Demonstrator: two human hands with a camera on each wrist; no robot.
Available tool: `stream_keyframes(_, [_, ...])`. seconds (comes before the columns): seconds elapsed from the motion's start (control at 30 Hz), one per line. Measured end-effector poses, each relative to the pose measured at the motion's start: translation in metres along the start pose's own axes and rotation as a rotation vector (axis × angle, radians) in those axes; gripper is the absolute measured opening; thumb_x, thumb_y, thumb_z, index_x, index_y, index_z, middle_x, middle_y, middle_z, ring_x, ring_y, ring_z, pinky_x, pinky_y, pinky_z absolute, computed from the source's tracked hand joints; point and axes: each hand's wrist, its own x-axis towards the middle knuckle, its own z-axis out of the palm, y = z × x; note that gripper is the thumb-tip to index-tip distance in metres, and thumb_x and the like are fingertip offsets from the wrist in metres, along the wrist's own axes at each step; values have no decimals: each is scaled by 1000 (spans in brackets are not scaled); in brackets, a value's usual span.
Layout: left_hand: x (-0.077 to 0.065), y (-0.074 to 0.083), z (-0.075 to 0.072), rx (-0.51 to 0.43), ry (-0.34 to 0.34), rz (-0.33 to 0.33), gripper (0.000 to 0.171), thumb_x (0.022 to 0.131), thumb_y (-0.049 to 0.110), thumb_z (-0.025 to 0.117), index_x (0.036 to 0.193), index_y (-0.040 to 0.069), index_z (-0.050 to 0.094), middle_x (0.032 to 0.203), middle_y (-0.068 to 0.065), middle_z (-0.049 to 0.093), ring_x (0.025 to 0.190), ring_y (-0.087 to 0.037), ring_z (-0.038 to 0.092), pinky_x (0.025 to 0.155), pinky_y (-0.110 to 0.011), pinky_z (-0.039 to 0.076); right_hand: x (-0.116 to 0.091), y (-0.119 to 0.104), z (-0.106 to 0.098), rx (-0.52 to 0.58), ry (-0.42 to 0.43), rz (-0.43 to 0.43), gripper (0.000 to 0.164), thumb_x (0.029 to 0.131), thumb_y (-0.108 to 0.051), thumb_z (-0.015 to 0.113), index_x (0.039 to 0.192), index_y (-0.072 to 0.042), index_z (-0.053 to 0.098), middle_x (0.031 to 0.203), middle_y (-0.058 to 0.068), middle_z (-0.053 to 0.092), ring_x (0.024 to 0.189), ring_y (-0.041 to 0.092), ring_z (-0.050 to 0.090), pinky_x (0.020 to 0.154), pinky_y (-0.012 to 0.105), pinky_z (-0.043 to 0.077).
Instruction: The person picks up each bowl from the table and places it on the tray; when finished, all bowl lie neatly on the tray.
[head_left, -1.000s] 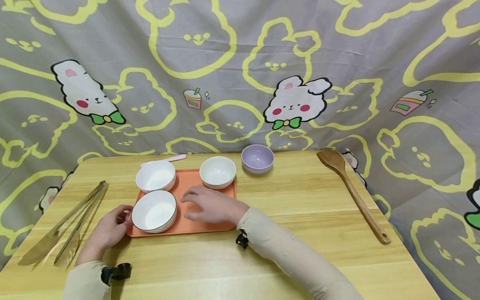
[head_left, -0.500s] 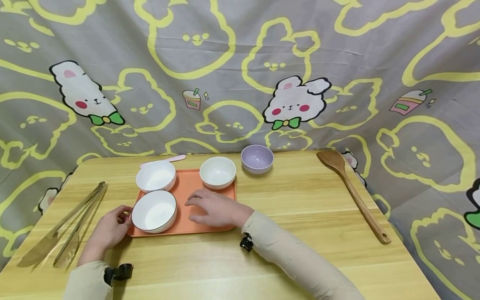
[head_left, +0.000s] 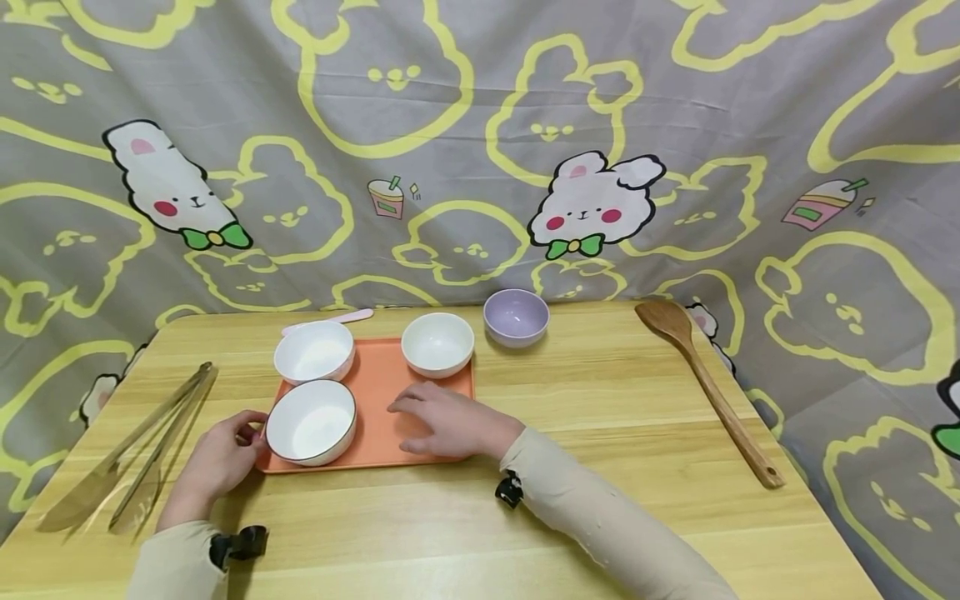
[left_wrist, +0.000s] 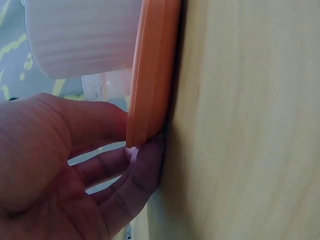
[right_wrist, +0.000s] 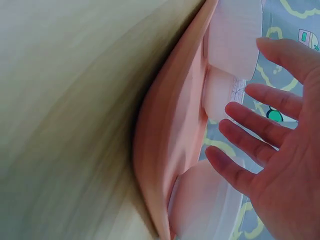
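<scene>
An orange tray (head_left: pixel 377 408) lies on the wooden table with three white bowls on it. My left hand (head_left: pixel 221 457) pinches its left edge; in the left wrist view the thumb is against the rim (left_wrist: pixel 150 90) and the fingers curl underneath. Nearest that hand is a dark-rimmed white bowl (head_left: pixel 311 427) at the tray's front left. Behind it stands another white bowl (head_left: pixel 315 353), and a third bowl (head_left: pixel 437 346) sits at the back right. Over the tray's right part hovers my right hand (head_left: pixel 453 421), fingers spread and holding nothing, as the right wrist view confirms.
A purple bowl (head_left: pixel 516 318) stands behind the tray's right corner. Metal tongs (head_left: pixel 142 454) lie at left, a wooden turner (head_left: pixel 708 383) at right. Behind the bowls is a pink handle (head_left: pixel 352 316), partly hidden. A patterned curtain (head_left: pixel 465 150) hangs along the table's back edge.
My right hand has drifted right, away from the dark-rimmed bowl, with its fingers still spread. The left hand stays at the tray's edge, and the bowls and tray look unmoved.
</scene>
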Motion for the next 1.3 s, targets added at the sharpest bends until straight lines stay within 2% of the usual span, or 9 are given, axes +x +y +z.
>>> stream_keyframes(0.4, [-1,-1,0,-13,7,-16,34,87,2,61,120,-9,59,86,-8,62,79,-26,59,67,-38,44,-20,15,-2,-7,19,31,53,93,-41,65,138,-14,55,138,1,48,129,17,42,106,32,33])
stream_keyframes(0.77, [-2,-1,0,-19,18,-6,35,86,1,60,119,-8,60,85,-8,62,78,-25,58,66,-37,43,-40,31,-6,9,14,115,55,92,-42,66,139,-15,55,140,3,47,131,20,40,108,37,31])
stream_keyframes(1.03, [-1,0,1,-19,9,-6,33,85,0,60,117,-7,59,83,-8,60,75,-24,55,65,-37,42,-57,45,-13,39,76,167,54,92,-38,67,138,-13,55,140,4,48,130,22,42,107,39,32])
stream_keyframes(1.3, [-1,0,2,-20,5,-4,31,86,0,60,116,-6,58,82,-8,59,74,-23,54,64,-37,41,-69,68,-27,-1,225,242,53,90,-30,72,136,-7,57,137,8,50,128,26,44,106,43,33])
